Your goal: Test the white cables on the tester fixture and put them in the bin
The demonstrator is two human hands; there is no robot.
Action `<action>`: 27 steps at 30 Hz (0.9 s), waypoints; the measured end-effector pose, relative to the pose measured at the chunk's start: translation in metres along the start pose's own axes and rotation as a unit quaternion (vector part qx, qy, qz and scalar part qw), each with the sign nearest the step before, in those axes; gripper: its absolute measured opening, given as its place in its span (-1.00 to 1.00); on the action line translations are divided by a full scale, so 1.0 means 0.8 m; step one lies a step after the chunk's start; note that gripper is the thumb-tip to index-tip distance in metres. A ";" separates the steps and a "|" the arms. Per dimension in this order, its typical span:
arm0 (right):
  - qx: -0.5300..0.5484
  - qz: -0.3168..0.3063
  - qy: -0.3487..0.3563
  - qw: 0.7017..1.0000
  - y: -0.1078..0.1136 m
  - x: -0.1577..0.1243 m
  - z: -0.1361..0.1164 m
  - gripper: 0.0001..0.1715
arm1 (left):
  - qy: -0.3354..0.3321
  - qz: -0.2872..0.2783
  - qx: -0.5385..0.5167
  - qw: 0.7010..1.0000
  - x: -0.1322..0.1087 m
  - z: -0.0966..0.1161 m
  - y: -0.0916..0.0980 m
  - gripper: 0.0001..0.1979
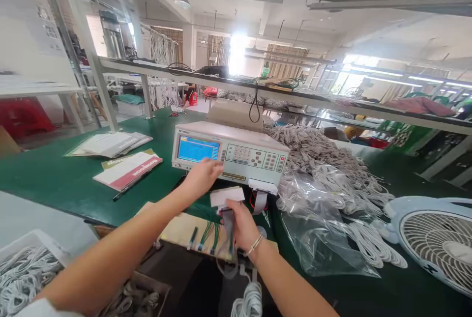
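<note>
The right hand (243, 226) is clamped on a white connector (226, 196), thumb on top, with a grey ribbon (228, 228) running down from it. This connector is held over the desk's front edge, just in front of the tester (273, 163). The left hand (202, 177) is raised before the tester's front, fingers curled, near the lower right corner of the screen (199, 149); whether they touch the tester or pinch anything, I cannot tell.

A plug (262, 187) sits at the tester's lower right corner, its own grey ribbon hanging from it. Under the hands, a board (177, 228) lies along the desk's front edge, green wires (209, 233) on it. Below that edge hangs a white coil (248, 302).

Toward the desk's left edge lie a booklet (131, 169), a pen (134, 184) along its near side and papers (110, 144) behind. Right of the tester is a heap of cables (317, 152), with a clear bag (313, 238) toward the front edge. A fan (435, 243) stands by the desk's right edge. A shelf (313, 100) spans above the back edge, a flask (112, 37) on its left end.
</note>
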State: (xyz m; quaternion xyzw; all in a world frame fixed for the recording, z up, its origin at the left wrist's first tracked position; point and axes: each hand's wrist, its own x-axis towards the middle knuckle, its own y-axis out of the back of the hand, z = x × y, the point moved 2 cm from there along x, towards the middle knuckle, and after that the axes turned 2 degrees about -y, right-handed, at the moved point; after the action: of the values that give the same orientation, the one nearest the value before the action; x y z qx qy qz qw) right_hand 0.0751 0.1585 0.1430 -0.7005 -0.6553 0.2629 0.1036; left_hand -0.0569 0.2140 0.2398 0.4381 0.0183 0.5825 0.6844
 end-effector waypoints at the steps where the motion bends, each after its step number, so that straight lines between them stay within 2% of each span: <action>1: 0.025 0.025 0.006 0.999 0.002 0.014 -0.001 -0.68 | -0.025 0.056 0.046 0.997 0.023 0.003 0.004 -0.64; 3: 0.061 0.059 0.024 0.996 0.002 0.039 -0.003 -0.71 | -0.081 0.123 0.108 0.983 0.068 0.011 0.004 -0.62; 5: 0.072 0.082 0.038 0.993 0.001 0.058 -0.004 -0.74 | -0.122 0.136 0.149 0.972 0.109 0.018 -0.004 -0.60; 7: 0.073 0.097 0.046 0.992 -0.001 0.071 -0.004 -0.75 | -0.134 0.115 0.189 0.966 0.142 0.023 -0.017 -0.60; 10: 0.069 0.119 0.051 0.989 0.001 0.081 -0.006 -0.76 | -0.105 0.043 0.249 0.962 0.171 0.021 -0.038 -0.57; 13: 0.065 0.127 0.054 0.988 0.004 0.085 -0.008 -0.75 | -0.080 -0.006 0.275 0.958 0.181 0.014 -0.053 -0.48; 16: 0.063 0.130 0.056 0.988 0.005 0.086 -0.011 -0.75 | -0.080 -0.022 0.289 0.954 0.180 0.008 -0.060 -0.45; 27: 0.061 0.152 0.074 0.984 -0.006 0.084 -0.020 -0.82 | -0.083 -0.027 0.333 0.939 0.176 0.011 -0.061 -0.53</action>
State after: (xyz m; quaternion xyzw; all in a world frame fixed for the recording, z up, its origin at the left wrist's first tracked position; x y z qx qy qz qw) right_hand 0.0789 0.2279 0.1431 -0.8021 -0.5142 0.2625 0.1528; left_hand 0.0312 0.3266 0.2834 0.6869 0.1664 0.4859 0.5141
